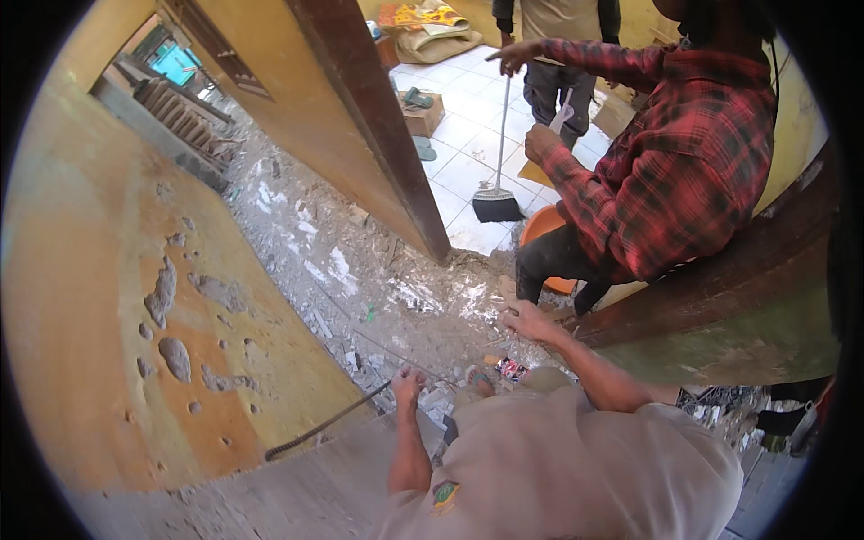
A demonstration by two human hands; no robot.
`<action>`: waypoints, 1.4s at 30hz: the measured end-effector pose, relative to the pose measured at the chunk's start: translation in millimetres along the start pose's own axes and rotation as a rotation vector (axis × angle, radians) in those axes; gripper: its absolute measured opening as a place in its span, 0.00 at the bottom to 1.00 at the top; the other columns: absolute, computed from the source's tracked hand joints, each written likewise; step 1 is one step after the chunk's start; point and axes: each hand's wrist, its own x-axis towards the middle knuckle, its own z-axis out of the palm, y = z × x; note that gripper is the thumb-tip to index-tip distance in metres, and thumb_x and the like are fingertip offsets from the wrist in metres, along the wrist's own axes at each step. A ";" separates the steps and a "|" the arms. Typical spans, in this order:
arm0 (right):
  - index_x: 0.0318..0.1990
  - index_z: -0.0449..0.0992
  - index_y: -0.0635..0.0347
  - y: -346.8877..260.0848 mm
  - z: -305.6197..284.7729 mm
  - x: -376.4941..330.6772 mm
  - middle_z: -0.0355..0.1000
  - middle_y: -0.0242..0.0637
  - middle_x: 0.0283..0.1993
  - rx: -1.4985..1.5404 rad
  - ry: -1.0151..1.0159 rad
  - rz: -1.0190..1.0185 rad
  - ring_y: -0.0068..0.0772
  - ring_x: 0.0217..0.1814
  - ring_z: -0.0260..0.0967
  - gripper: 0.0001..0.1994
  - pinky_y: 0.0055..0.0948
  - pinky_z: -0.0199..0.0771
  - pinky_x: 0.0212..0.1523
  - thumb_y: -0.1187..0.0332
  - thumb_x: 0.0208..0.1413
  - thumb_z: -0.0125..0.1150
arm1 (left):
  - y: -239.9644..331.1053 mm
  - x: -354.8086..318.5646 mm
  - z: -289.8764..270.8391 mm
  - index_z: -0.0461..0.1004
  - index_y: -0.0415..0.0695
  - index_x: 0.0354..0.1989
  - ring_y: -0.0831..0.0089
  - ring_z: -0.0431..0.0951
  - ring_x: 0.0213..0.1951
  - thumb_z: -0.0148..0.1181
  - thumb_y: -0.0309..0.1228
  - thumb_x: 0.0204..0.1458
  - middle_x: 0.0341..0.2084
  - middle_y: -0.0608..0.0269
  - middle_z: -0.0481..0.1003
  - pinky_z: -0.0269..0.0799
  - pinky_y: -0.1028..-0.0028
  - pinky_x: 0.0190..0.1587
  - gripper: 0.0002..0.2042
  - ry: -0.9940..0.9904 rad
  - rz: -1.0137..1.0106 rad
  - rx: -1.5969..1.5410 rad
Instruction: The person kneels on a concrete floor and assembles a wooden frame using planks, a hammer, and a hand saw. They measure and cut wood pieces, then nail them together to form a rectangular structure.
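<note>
At the lower middle, my left hand (408,385) is closed around the upper end of a dark ribbed steel bar (328,423). The bar slants down to the left, against the foot of the orange-yellow wall. My right hand (529,321) is stretched forward over the rubble, fingers extended, with nothing visible in it. It is close to the dark trouser leg of a person in a red plaid shirt (670,171). Below my hands, a sandaled foot (481,382) and a small red printed packet (511,369) show among broken masonry.
Rubble (360,261) covers the passage beside the chipped wall (117,315). Through the doorway, a black-bristled broom (497,205) stands on white tiles near an orange basin (543,225). A second person (560,27) stands behind it. A cardboard box (423,115) sits inside.
</note>
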 end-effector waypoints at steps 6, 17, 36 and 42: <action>0.40 0.74 0.66 -16.1 -26.8 135.8 0.71 0.31 0.25 0.213 0.083 0.039 0.19 0.21 0.68 0.09 0.21 0.68 0.21 0.68 0.57 0.55 | 182.6 58.0 27.8 0.61 0.32 0.58 0.65 0.79 0.38 0.59 0.38 0.57 0.42 0.54 0.73 0.75 0.73 0.35 0.27 0.031 0.389 0.024; 0.36 0.73 0.65 -9.2 -92.2 446.1 0.73 0.40 0.25 0.539 0.463 0.251 0.29 0.20 0.72 0.10 0.29 0.70 0.20 0.65 0.53 0.58 | 523.0 124.2 139.3 0.53 0.37 0.65 0.61 0.65 0.60 0.40 0.47 0.64 0.57 0.49 0.64 0.61 0.62 0.59 0.28 0.195 1.108 -0.254; 0.33 0.76 0.70 218.4 -307.1 644.7 0.75 0.55 0.31 -0.594 0.056 0.383 0.48 0.32 0.76 0.15 0.43 0.77 0.37 0.63 0.53 0.52 | 541.5 355.4 240.0 0.68 0.39 0.55 0.62 0.71 0.50 0.54 0.39 0.56 0.48 0.50 0.70 0.66 0.62 0.53 0.21 0.647 0.629 -0.255; 0.42 0.75 0.68 129.5 -357.1 801.1 0.73 0.57 0.45 -0.569 -0.132 0.364 0.55 0.50 0.72 0.15 0.44 0.72 0.53 0.68 0.50 0.51 | 561.5 425.5 299.6 0.69 0.38 0.54 0.63 0.72 0.47 0.54 0.36 0.55 0.45 0.51 0.72 0.68 0.63 0.51 0.20 0.651 0.441 -0.156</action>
